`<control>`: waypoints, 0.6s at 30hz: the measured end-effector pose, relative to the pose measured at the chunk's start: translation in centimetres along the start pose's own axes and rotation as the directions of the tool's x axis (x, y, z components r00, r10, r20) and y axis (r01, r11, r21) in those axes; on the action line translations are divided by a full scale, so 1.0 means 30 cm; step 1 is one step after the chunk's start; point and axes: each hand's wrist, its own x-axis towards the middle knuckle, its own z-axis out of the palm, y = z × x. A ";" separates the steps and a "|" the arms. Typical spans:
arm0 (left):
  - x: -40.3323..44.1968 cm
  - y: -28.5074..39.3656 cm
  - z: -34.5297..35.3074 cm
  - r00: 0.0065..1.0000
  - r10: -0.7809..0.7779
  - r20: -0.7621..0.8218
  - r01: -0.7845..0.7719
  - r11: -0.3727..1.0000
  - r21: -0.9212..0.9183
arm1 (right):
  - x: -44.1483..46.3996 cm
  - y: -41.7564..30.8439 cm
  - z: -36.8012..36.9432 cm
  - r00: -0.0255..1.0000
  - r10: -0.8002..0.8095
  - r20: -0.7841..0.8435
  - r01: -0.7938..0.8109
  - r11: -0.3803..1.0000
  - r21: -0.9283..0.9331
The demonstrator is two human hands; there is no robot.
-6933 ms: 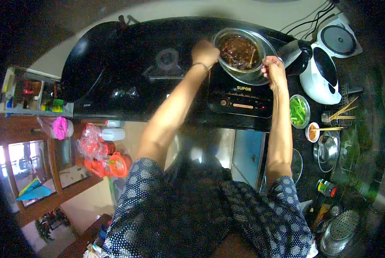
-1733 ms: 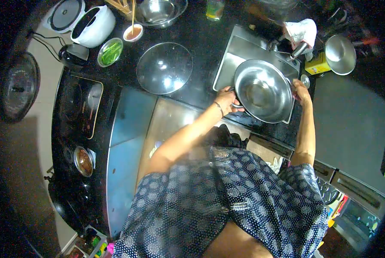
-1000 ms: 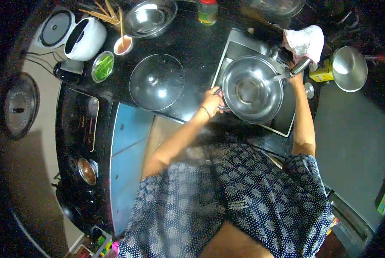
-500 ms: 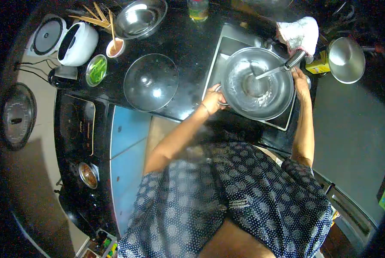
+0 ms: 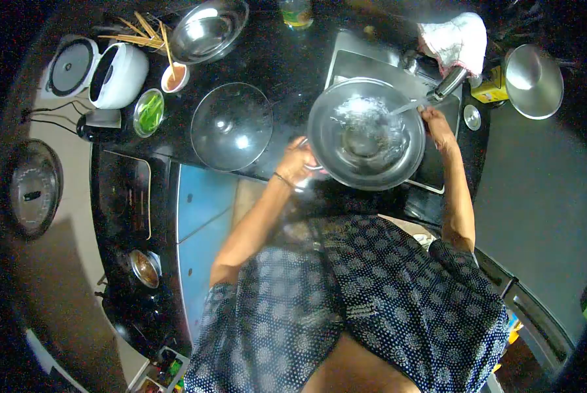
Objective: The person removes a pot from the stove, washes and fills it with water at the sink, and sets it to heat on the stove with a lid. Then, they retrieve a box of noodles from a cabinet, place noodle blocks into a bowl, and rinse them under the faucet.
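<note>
A wide metal pot [image 5: 346, 164] with water in it is tilted slightly above the steel-rimmed sink [image 5: 334, 60]. My left hand [image 5: 296, 162] is closed round its left loop handle. On the far right side of the pot my right hand [image 5: 439, 129] grips the edge, where the other handle is hidden by my fingers. From the faucet [image 5: 449, 85], a stream of water runs into the pot near its right rim, and the water's surface is rippled.
A glass lid [image 5: 231, 128] lies left of the sink. Beyond it are a dish of green vegetables [image 5: 150, 112], a bowl of orange sauce [image 5: 175, 77], a white rice cooker [image 5: 123, 75] and a metal bowl [image 5: 210, 29]. A cloth [image 5: 460, 39] and a metal pan [image 5: 534, 82] are at right.
Both hands have moved the pot leftward, away from beneath the faucet, so the stream now falls nearer its right rim. The water in it has become more agitated.
</note>
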 end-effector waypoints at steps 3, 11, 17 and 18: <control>0.064 -0.013 0.020 0.999 0.050 -0.006 -0.050 0.997 -0.055 | 0.061 -0.064 -0.035 0.999 0.039 -0.021 -0.040 0.997 -0.063; 0.020 -0.002 0.124 0.987 0.094 -0.131 -0.083 0.993 0.086 | 0.371 0.094 -0.102 0.942 -0.191 -0.277 0.189 0.981 -0.033; 0.028 0.005 0.072 0.929 0.260 -0.263 -0.245 0.966 0.089 | 0.542 0.021 -0.136 0.934 -0.176 -0.310 0.277 0.906 0.321; 0.039 -0.004 0.055 0.933 0.246 -0.264 -0.202 0.962 0.182 | 0.467 0.025 -0.186 0.958 -0.287 -0.018 0.247 0.789 0.563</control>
